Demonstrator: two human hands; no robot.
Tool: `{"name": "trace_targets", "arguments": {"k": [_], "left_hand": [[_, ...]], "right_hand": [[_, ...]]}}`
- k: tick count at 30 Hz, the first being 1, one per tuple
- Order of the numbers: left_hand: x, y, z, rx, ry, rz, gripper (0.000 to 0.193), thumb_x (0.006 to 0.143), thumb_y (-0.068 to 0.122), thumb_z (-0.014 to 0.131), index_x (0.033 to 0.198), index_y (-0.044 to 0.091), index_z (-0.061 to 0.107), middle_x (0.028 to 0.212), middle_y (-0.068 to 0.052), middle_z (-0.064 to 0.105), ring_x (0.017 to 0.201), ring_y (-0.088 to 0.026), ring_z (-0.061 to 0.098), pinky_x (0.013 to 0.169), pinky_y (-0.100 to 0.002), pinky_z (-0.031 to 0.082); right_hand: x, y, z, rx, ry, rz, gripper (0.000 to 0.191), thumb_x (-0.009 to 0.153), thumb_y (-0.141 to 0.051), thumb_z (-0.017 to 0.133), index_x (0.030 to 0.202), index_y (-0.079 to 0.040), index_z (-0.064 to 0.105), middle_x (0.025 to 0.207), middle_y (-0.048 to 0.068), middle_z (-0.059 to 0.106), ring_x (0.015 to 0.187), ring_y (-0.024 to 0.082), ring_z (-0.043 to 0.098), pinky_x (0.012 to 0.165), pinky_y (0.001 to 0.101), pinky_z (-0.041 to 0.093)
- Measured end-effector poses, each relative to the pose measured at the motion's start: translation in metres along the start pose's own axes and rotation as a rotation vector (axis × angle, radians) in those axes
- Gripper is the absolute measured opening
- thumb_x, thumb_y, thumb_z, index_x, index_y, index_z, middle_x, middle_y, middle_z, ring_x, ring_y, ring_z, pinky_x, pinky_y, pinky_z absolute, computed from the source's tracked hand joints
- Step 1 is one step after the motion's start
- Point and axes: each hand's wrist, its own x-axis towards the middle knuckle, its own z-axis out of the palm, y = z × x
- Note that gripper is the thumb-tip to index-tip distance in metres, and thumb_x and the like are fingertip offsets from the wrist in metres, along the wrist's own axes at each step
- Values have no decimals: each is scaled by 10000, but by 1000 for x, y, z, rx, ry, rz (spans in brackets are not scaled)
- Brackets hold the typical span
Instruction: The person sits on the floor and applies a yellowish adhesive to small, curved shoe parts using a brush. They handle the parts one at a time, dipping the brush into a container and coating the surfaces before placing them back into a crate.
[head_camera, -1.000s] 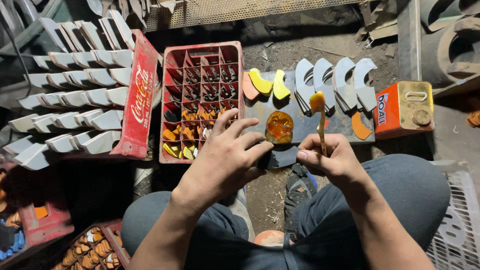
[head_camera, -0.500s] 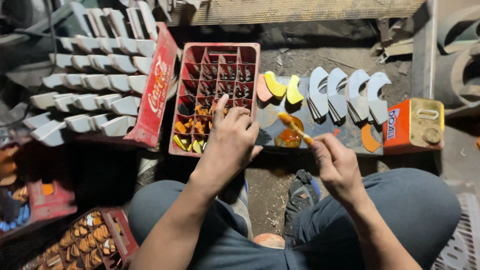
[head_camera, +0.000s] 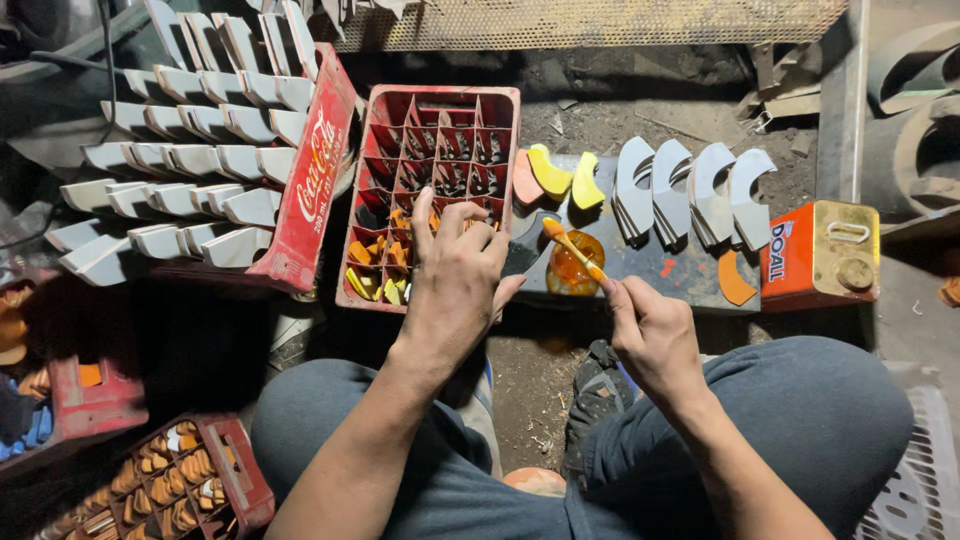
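Observation:
My left hand (head_camera: 455, 280) reaches over the near right corner of a red partitioned crate (head_camera: 430, 190), fingers curled above cells holding orange and yellow curved pieces; whether it holds one is hidden. My right hand (head_camera: 650, 335) grips a thin brush (head_camera: 572, 248) with an orange-coated tip. The tip hovers over a small round pot of orange glue (head_camera: 573, 268) on a dark board (head_camera: 640, 260). Yellow and orange curved pieces (head_camera: 550, 175) and a row of grey curved pieces (head_camera: 690, 195) lie on the board's far side.
A red crate on its side (head_camera: 310, 190) props rows of white moulded heel parts (head_camera: 190, 170) at left. An orange metal can (head_camera: 820, 255) stands at right. Another red crate of brown pieces (head_camera: 170, 490) sits near my left knee. Dirt floor lies between my legs.
My left hand has moved left from the board to the crate's near corner. My right hand has lowered the brush from upright to slanted over the glue pot.

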Motion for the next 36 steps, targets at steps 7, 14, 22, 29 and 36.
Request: {"name": "trace_targets", "arguments": {"k": [7,14,22,29,36], "left_hand": [[-3,-2,-1,29,-1,5,482,670,296,902,1039,36,735,970,-66,659,1169,-262,559,1211,-623,166],[-4,-2,1,55,-23,5,458,694,328,894,1022,50,738,972,-54,654,1182,-246,557,1225,-622,140],[-5,2,1,42,-44,10,450,675,314,891,1010,55,741,965,-53,658,1181,-251,557,1222,-612,128],[-6,2,4,3,-94,-17,431,654,296,895,987,64,747,945,-38,672,1163,-238,563,1214,-622,115],[-6,6,8,26,-49,2,441,667,309,898,995,57,745,969,-55,681,1181,-244,568,1219,-602,130]], "right_hand": [[1,2,-1,-46,-18,78,317,1031,-188,630,780,5,601,534,174,460,417,229,411,452,374,358],[4,1,-3,-15,-51,-89,259,1007,-183,627,808,-18,622,560,153,492,435,220,457,453,359,391],[2,-1,-5,-13,-87,-71,258,989,-184,629,795,-14,614,544,174,458,412,266,457,449,384,388],[3,3,-5,-38,25,51,316,1038,-205,610,790,-7,611,566,187,470,464,308,466,469,409,375],[1,1,4,-87,-36,77,302,1019,-215,626,805,-2,636,561,177,493,439,233,439,463,383,378]]}}
